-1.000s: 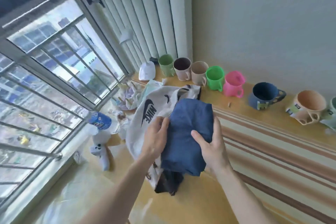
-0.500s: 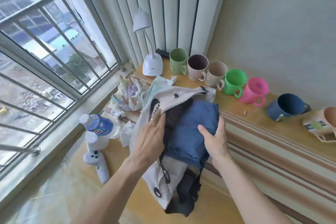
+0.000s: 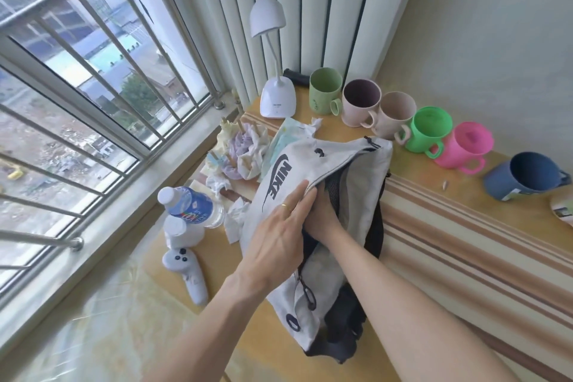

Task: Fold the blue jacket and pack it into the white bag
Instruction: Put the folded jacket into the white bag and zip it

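Now at the packing step, folding apparently done. White fabric bag with black swoosh logo and black mesh lining (image 3: 313, 170) lying open-mouthed on the yellow surface (image 3: 366, 133), beside a striped cloth edge. Left hand (image 3: 276, 239) laid flat along the bag's upper lip, ring visible, fingers (image 3: 297, 198) extended and pressing the lip back, gripping nothing that can be seen. Right hand (image 3: 321, 214) thrust into the opening up to the knuckles; fingers hidden inside, so cannot tell whether curled on anything or loose. Blue jacket nowhere in sight: probably already down inside the bag under the right hand, though the dark interior hides it.

Nearby, just left of the bag: clear water bottle with blue label (image 3: 193, 206), white handheld controller (image 3: 186, 270), crumpled tissues. Well behind: white desk lamp (image 3: 273, 87) and a row of coloured mugs (image 3: 428, 130) along the wall.

Next move, by judgement: push the bundle deep to the bottom, draw the right hand out without dragging cloth back, then pull the black zip tab (image 3: 305, 288) along to close.
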`<control>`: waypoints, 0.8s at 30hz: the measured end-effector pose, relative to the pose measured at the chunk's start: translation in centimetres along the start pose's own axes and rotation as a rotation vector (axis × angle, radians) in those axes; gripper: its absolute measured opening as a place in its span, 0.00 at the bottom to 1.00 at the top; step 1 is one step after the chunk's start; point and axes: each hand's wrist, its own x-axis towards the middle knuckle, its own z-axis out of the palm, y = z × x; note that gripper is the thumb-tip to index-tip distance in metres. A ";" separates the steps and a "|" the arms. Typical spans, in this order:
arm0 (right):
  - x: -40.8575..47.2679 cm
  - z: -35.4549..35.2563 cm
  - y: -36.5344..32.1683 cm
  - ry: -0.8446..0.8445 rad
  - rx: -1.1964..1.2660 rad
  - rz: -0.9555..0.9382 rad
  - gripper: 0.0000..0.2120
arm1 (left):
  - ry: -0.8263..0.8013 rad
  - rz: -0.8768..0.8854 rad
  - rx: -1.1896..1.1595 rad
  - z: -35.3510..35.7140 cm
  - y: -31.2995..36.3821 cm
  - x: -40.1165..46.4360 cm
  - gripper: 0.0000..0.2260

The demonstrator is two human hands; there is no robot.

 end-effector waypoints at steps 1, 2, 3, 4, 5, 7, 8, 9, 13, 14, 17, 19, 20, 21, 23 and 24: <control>-0.8 -0.6 -0.1 0.020 -0.053 -0.014 0.31 | -0.007 -0.002 0.003 0.9 -0.5 -0.4 0.33; -2.2 -1.5 -0.5 0.063 -0.089 -0.046 0.29 | -0.025 -0.016 0.006 1.8 -1.1 -0.7 0.32; -3.3 -2.1 0.0 0.106 -0.151 -0.080 0.26 | -0.051 -0.043 0.000 2.7 -1.5 -1.2 0.31; -4.6 -2.8 0.4 0.129 -0.231 -0.127 0.21 | -0.086 -0.066 -0.014 3.4 -1.9 -1.6 0.30; -5.9 -3.6 1.2 0.116 -0.360 -0.166 0.17 | -0.117 -0.072 -0.031 4.0 -2.0 -2.1 0.29; -7.8 -4.5 3.4 0.041 -0.620 -0.242 0.14 | -0.150 -0.059 -0.082 4.4 -1.8 -3.0 0.26; -8.4 -4.9 4.4 -0.001 -0.698 -0.260 0.15 | -0.143 -0.065 -0.126 4.2 -1.5 -3.4 0.25; -8.8 -5.2 5.2 -0.028 -0.741 -0.284 0.16 | -0.117 -0.083 -0.178 3.8 -1.1 -3.9 0.24; -10.4 -6.8 5.3 0.028 -0.763 -0.425 0.14 | 0.087 -0.245 -0.190 2.5 0.5 -7.3 0.21; -11.0 -7.2 4.8 0.074 -0.753 -0.452 0.12 | 0.116 -0.305 -0.158 2.5 0.9 -8.2 0.21; -12.8 -7.6 2.9 0.203 -0.684 -0.528 0.06 | 0.029 -0.491 -0.082 4.0 1.8 -10.0 0.25; -14.1 -6.9 1.7 0.194 -0.618 -0.554 0.07 | -0.035 -0.529 -0.080 5.2 2.1 -10.3 0.22; -14.7 -6.2 1.4 0.146 -0.606 -0.530 0.09 | -0.039 -0.533 -0.115 5.5 2.2 -10.2 0.19; -15.1 -5.2 1.2 0.080 -0.626 -0.472 0.13 | -0.038 -0.534 -0.157 5.7 2.2 -10.1 0.17; -15.4 -2.9 1.4 -0.012 -0.739 -0.347 0.20 | -0.046 -0.535 -0.235 5.9 2.0 -10.1 0.16; -15.4 -1.7 1.6 -0.019 -0.790 -0.320 0.21 | -0.065 -0.532 -0.267 5.8 1.9 -10.3 0.18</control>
